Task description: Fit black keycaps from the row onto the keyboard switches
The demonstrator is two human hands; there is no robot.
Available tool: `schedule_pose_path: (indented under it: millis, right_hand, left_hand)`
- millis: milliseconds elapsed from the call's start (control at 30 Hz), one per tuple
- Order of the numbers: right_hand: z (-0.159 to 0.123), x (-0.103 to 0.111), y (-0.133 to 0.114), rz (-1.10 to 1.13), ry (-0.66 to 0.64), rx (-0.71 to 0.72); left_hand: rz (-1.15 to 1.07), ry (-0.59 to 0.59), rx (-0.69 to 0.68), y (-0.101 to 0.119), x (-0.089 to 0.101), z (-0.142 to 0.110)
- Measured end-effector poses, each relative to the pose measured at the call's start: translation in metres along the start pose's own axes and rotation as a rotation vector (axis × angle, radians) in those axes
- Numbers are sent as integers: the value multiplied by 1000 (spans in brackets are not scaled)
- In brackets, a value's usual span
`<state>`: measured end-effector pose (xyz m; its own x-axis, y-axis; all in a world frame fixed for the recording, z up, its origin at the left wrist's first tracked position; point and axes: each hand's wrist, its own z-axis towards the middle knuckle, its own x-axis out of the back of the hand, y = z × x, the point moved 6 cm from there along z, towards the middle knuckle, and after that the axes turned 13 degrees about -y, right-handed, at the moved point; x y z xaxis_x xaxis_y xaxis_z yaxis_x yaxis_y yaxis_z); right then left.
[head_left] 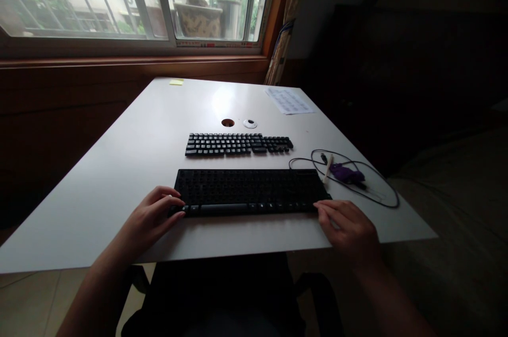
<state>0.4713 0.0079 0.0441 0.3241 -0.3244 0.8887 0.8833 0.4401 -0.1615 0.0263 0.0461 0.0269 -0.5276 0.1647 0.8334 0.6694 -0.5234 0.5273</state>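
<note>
Left hand [154, 213]: thumb and fingers bend about the keyboard's left front corner, touching it; cannot tell how firmly they clasp.
Right hand [351, 225]: fingertips drawn together at the right front corner; cannot tell whether they pinch anything.
Keyboard [246, 189]: on the worktop [115, 173], between both hands' fingers, its front row capped, the rows behind dark.
Keycaps [222, 144]: laid in rows beyond the fingers, behind the keyboard.
Cable [391, 181]: looped beyond the right fingers, around a purple item [345, 173].
Paper [290, 100]: well beyond the right fingers.
</note>
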Motion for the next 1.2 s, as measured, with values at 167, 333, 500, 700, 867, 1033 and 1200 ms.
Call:
schedule_pose_path:
  millis: [167, 333, 500, 700, 867, 1033, 1200]
  right_hand:
    - [-2, -3, 2, -14, -18, 8]
    - [2, -3, 3, -11, -29, 3]
    - [0, -1, 8, 20, -12, -7]
    - [-3, -1, 15, 13, 9, -3]
    - [-4, -2, 23, -24, 28, -6]
    - [-4, -3, 31, -23, 48, -19]
    - [-1, 0, 33, -40, 70, -37]
  left_hand:
    - [6, 4, -8, -1, -1, 0]
    - [-4, 9, -7, -2, -1, 0]
    - [1, 5, 9, -2, -1, 0]
    - [-6, 6, 3, -4, -2, -1]
    - [-14, -8, 3, -3, -3, -1]
    - [-37, -12, -3, 1, -1, 1]
    - [-66, -43, 5, 1, 10, 5]
